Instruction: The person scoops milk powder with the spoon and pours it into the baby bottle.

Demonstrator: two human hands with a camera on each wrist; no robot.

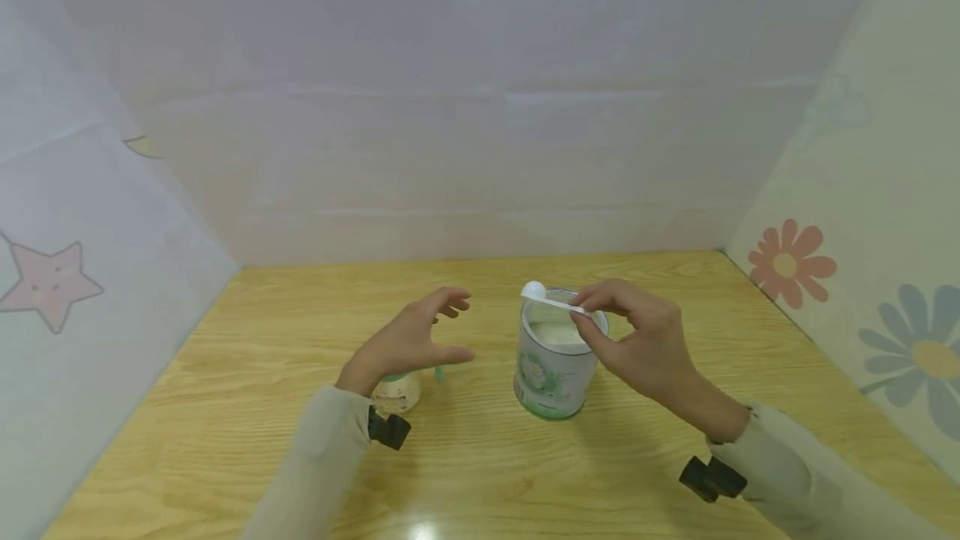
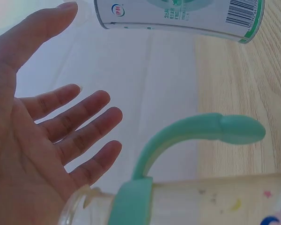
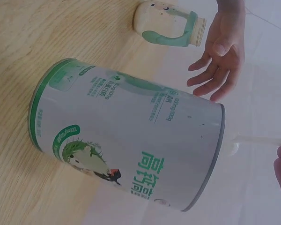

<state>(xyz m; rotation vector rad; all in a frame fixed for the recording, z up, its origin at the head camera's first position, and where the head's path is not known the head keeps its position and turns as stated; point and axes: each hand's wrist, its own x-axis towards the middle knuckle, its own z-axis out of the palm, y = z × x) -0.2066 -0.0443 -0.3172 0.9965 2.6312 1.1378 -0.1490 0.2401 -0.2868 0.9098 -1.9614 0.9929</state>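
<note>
Right hand [image 1: 648,348]: my thumb and fingers are closed in a pinch on the tail of a slim handle, the palm held off to the tin's right.
Scoop [image 1: 535,291]: white, its handle running leftward from my pinch; the bowl is over the far-left part of the tin's rim in the head view (whether it carries any powder I cannot tell).
Tin [image 1: 553,382]: upright on the desk, a little right of its middle and well in from the back edge; the top is uncovered, the outside white with green print and a green band round the base.
Powder [image 1: 558,333]: pale and off-white inside the tin, lying below the rim so that a strip of inner wall shows above it.
Left hand [image 1: 408,333]: thumb and fingers well apart, fingers slightly bent, the palm free of any hold, between tin and bottle.
Bottle [image 1: 397,394]: upright just beside my left wrist, toward the desk's left edge; see-through, printed with small moons and stars, its neck uncapped; what is inside I cannot make out.
Handle [image 2: 192,129]: green, curving out from a collar under the bottle's neck.
Desk [image 1: 480,465]: pale wood grain, its back edge meeting a plain light backdrop [image 1: 480,148].
Right edge: beside it stands a panel with a red flower [image 1: 787,265].
</note>
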